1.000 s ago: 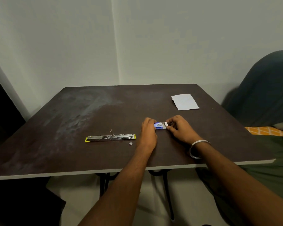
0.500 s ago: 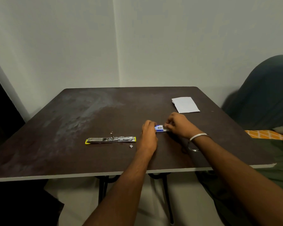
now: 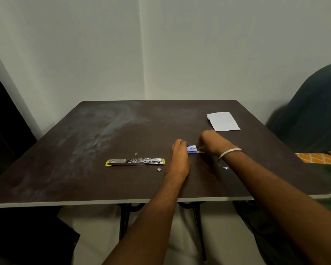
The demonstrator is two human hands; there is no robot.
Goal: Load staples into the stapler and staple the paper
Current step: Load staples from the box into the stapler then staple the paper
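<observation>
The stapler (image 3: 135,162), metal with yellow ends, lies flat and fully opened out on the dark table (image 3: 107,134), left of my hands. A small blue and white staple box (image 3: 191,149) rests on the table between my hands. My left hand (image 3: 179,159) grips its left end. My right hand (image 3: 211,143) has its fingers closed at the box's right end, where a thin white tray (image 3: 200,152) sticks out. A small strip of staples (image 3: 158,169) lies loose just below the stapler's right end. The folded white paper (image 3: 223,121) lies at the back right.
A steel bangle (image 3: 230,151) circles my right wrist. A dark bulky shape (image 3: 311,109) stands beside the table's right edge, with an orange patterned cloth (image 3: 319,158) below it. The table's near edge runs just under my forearms.
My right hand has shifted up and over the box's right end, its wrist turned so the back of the hand faces me. The left hand has kept its hold on the box.
</observation>
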